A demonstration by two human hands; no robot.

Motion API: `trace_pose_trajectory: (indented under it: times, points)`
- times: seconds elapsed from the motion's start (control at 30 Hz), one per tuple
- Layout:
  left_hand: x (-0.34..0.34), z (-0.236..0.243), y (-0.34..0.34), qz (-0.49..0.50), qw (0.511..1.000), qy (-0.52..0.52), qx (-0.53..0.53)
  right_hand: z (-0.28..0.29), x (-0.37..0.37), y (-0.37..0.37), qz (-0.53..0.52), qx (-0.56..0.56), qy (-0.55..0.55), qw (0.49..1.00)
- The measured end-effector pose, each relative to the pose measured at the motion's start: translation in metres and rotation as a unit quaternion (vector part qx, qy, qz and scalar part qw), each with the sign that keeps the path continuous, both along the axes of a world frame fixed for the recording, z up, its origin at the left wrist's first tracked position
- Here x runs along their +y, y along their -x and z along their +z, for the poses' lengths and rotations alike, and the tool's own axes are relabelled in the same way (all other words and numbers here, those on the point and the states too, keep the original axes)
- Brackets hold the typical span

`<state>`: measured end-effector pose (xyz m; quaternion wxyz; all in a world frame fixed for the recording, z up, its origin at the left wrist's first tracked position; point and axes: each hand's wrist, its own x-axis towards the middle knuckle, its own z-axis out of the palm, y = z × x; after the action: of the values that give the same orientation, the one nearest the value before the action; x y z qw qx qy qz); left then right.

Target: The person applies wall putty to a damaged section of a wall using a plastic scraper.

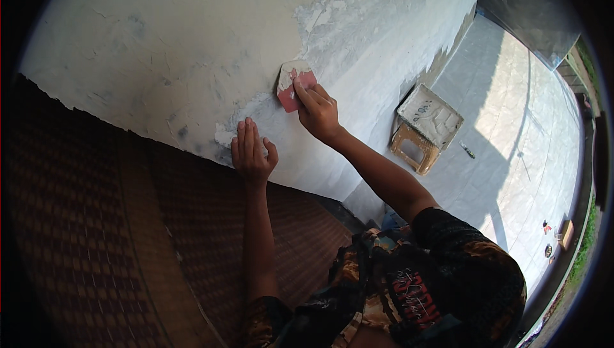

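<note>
My right hand (318, 113) grips a flat pink putty spreader (292, 95), its upper edge coated with off-white putty. The spreader lies at the wall (211, 47), near the border between a cream-coated area and a greyer, patchy area. Lower and to the left, my left hand (253, 154) has its fingers stretched upward at the wall beside a rough whitish patch. It holds nothing; whether the palm presses the surface I cannot tell.
A putty-smeared tray (430, 116) rests on a brown plastic stool (414, 148) to the right. Pale sheeting (470, 92) covers the floor there, with a small tool (467, 150) on it. Dark woven matting (77, 220) borders the wall's lower left edge.
</note>
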<state>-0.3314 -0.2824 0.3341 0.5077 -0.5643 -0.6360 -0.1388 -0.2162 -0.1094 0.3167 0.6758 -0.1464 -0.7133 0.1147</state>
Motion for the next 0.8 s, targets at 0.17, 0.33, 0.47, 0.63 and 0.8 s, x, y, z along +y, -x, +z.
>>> trace_pose_trajectory:
  times: [0.17,0.33,0.47,0.63,0.8]
  points:
    - [-0.002,-0.003,0.004,-0.002,1.0,-0.004,-0.009,0.007,-0.052,-0.011,0.128,-0.003,0.025,0.991]
    - [0.001,-0.001,0.001,-0.008,1.0,-0.003,-0.005,0.071,0.011,-0.006,0.034,0.061,0.013,0.997]
    - [0.0,-0.002,0.001,-0.009,1.0,-0.002,-0.005,0.063,0.019,0.008,-0.018,0.043,-0.029,0.999]
    - [-0.001,-0.001,0.001,-0.01,1.0,-0.004,-0.006,0.002,-0.038,0.01,0.036,0.006,-0.002,0.999]
    - [-0.005,-0.001,0.002,-0.028,0.998,0.003,-0.049,0.033,-0.077,-0.022,0.136,0.006,-0.023,0.99]
